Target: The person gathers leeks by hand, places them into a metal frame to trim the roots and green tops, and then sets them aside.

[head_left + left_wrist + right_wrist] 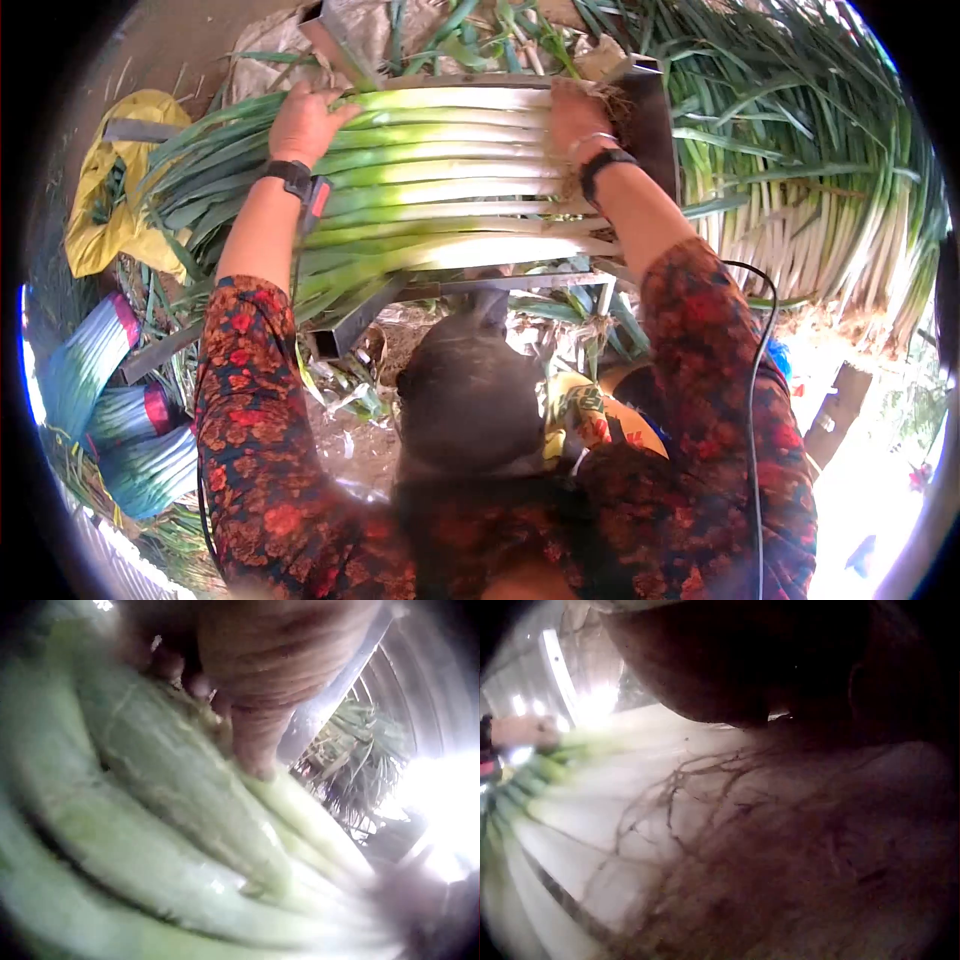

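Observation:
Long, thick, leek-like green onions (470, 165) lie side by side across a metal frame (365, 310), roots to the right and leaves to the left. My left hand (305, 125) grips the far edge of the row where white turns to green. In the left wrist view, its thumb (259, 750) presses beside a pale stalk while the fingers curl over the far side. At the root end, my right hand (580, 120) reaches down over the farthest stalks, its fingers hidden. Brown roots (705, 795) spread below this hand in the right wrist view.
A large heap of green onions (800, 170) lies at right, beyond an upright metal plate (652, 125). Bundles with red bands (95, 340) lie at lower left, below a yellow sack (130, 180). Loose leaves and scraps (350, 390) litter the ground under the frame.

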The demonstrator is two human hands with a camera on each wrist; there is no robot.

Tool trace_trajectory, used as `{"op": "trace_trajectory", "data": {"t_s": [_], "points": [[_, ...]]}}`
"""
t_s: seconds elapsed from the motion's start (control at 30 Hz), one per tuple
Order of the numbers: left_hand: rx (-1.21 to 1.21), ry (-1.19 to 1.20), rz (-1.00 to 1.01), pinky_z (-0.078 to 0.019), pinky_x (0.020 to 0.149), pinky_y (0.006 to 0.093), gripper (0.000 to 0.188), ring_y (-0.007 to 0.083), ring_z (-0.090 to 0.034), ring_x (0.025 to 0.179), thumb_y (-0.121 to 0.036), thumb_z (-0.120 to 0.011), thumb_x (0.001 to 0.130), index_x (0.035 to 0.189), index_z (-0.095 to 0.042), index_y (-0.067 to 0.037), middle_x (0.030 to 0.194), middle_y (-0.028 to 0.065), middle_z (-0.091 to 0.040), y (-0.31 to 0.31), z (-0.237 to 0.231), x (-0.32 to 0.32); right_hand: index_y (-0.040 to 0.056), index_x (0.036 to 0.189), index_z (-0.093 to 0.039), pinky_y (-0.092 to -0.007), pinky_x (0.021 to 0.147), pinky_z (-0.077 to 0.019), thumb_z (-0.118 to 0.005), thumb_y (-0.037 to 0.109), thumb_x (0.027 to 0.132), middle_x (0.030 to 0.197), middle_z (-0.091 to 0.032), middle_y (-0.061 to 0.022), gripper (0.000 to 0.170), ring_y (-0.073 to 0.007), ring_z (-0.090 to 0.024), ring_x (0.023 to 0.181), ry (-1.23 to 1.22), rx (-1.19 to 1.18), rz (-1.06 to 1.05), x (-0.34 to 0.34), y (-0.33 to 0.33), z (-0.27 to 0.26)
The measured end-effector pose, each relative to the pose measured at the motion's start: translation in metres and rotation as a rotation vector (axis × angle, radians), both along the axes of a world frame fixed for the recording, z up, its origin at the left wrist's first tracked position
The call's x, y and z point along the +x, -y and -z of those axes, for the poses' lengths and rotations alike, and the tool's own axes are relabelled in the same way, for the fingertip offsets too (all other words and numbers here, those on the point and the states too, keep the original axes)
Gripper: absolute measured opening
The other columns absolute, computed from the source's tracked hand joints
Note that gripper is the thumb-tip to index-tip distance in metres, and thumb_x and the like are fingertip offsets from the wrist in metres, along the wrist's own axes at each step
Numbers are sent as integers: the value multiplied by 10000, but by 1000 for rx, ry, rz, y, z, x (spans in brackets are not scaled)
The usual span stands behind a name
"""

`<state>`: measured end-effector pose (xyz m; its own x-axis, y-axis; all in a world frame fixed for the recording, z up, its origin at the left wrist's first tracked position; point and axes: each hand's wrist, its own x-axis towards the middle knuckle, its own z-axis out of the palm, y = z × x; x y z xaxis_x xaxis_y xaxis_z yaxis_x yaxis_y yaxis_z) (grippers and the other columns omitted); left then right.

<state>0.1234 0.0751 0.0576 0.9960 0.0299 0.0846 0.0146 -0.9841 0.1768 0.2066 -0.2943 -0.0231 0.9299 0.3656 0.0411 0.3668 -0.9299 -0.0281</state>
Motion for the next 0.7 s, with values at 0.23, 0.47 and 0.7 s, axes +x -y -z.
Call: {"op": "trace_trajectory", "data": {"t_s": [0.23, 0.47, 0.7], "points": [[-137, -241, 28, -431, 986, 400, 465, 369, -567, 1121, -332, -676, 811, 1211, -617, -104, 1254, 219, -568, -4, -44, 10, 185, 1464, -240, -475, 892, -483, -489, 195, 935, 1111, -638, -219, 584, -380, -624, 1005, -518, 143, -16, -37, -3, -133], [-621, -91, 66, -477, 838, 288, 410, 152, -579, 965, -307, -600, 925, 1291, -565, -125, 1236, 100, -576, 102, -228, -49, 93, 1119, -652, -317, 752, -538, -616, 192, 895, 910, -690, -153, 247, -227, -680, 806, -136, 1025, 113, -192, 110, -214], [-1280, -131, 609, -471, 912, 294, 264, 159, -569, 1076, -235, -529, 974, 1160, -618, -70, 1164, 83, -613, 318, -281, -152, -15, 982, -682, -259, 505, -499, -585, 244, 907, 682, -654, -69, 287, -118, -604, 533, -134, 1089, 884, -274, 273, -43]]}}
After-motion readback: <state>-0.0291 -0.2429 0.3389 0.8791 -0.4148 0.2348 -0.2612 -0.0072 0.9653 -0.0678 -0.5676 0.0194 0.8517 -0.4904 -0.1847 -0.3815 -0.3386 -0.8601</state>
